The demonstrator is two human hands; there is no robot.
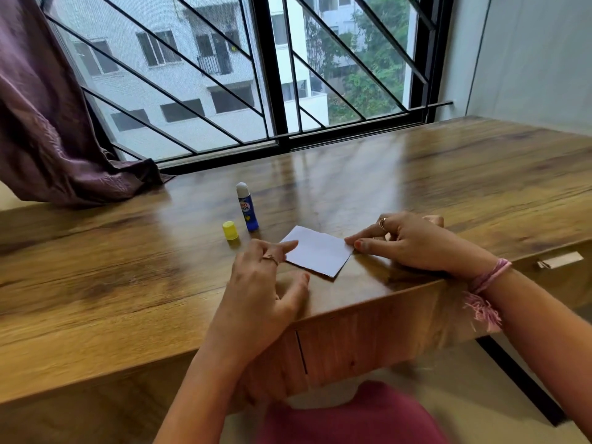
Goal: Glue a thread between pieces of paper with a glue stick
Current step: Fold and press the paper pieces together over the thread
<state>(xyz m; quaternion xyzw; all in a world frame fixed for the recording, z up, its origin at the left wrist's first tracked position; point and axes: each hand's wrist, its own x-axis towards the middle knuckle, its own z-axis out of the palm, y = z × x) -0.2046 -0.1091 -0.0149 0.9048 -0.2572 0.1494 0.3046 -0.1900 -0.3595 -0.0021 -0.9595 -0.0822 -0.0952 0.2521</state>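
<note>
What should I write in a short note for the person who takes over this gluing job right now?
Left hand: open, one fingertip touches the left edge of the white paper.
Right hand: open, fingertips touch the paper's right corner.
The paper lies flat near the front edge of the wooden table.
The glue stick stands upright behind the paper, uncapped; its yellow cap stands beside it on the left.
No thread can be seen on the table, and I cannot tell if the paper has glue or a second piece.
Left to do, probably: lay the thread, glue, press, recap.
</note>
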